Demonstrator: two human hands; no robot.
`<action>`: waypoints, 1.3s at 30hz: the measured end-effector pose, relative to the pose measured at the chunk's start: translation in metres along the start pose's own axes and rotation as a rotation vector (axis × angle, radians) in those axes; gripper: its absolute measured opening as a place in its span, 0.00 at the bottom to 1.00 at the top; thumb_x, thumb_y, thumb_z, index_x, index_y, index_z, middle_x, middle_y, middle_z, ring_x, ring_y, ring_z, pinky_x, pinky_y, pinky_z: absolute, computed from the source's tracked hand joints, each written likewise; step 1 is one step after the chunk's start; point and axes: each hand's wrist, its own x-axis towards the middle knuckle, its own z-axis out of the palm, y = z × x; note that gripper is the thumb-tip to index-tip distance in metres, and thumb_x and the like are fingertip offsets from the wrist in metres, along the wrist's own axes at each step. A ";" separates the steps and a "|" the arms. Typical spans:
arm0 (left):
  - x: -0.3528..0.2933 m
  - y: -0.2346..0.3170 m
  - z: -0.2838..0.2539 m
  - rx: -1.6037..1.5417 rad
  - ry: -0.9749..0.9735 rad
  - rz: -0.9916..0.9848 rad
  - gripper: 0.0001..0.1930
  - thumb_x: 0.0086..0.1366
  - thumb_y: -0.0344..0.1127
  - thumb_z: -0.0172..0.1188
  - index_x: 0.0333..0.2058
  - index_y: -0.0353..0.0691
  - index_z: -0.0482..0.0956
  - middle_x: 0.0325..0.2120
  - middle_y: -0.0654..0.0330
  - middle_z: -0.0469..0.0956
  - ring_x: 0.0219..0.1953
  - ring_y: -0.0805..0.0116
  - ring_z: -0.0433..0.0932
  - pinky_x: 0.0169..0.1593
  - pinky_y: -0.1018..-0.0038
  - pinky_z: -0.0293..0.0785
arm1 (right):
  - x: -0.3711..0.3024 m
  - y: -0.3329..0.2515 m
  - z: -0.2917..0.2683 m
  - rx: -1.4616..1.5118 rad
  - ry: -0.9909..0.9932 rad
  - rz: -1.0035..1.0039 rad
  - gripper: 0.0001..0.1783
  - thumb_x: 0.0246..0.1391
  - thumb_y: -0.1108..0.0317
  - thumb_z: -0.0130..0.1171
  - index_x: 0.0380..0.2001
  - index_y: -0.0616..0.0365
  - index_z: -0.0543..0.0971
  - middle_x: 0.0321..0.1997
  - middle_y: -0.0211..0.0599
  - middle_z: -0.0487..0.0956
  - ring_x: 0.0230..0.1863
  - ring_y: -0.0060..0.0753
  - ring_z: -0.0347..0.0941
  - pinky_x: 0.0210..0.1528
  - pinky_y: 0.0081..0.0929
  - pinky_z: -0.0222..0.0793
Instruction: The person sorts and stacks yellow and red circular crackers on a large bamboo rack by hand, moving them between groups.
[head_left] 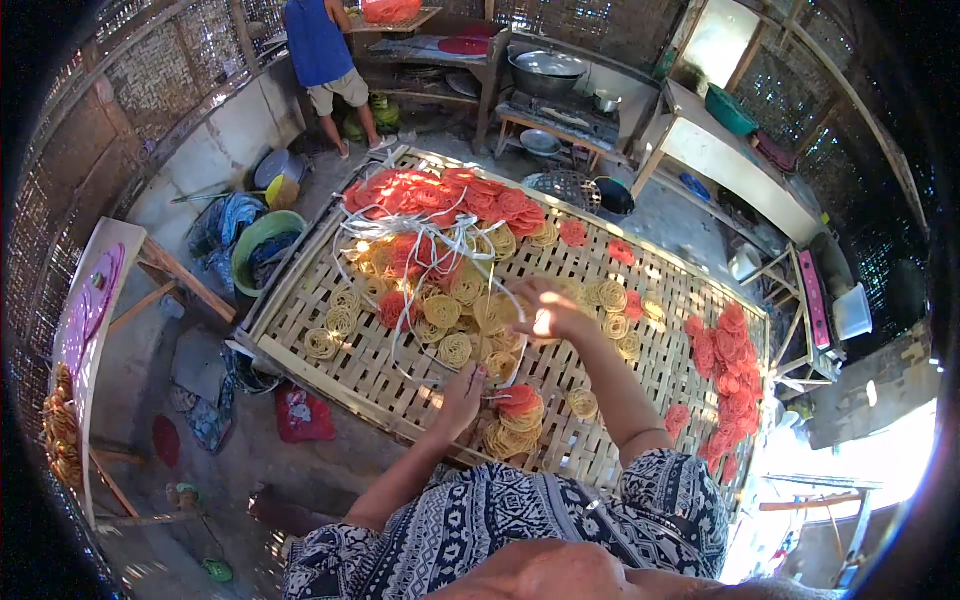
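Head view: left hand (460, 400) — fingers curled, thumb up; right hand (552, 310) reaches in opposite, fingers bent. Whether either grips anything cannot be told. Yellow coiled discs (454, 349) lie between and around them on the slatted rack (385, 378). White strips (432, 240) tangle beyond; red-topped stack (513, 428) near left hand.
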 end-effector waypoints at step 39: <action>0.019 -0.015 -0.004 -0.540 0.128 0.028 0.11 0.72 0.37 0.41 0.33 0.41 0.70 0.19 0.73 0.61 0.20 0.84 0.56 0.22 0.84 0.51 | 0.007 0.037 -0.002 0.069 0.441 0.469 0.20 0.54 0.47 0.54 0.46 0.42 0.80 0.61 0.37 0.68 0.66 0.51 0.57 0.64 0.62 0.45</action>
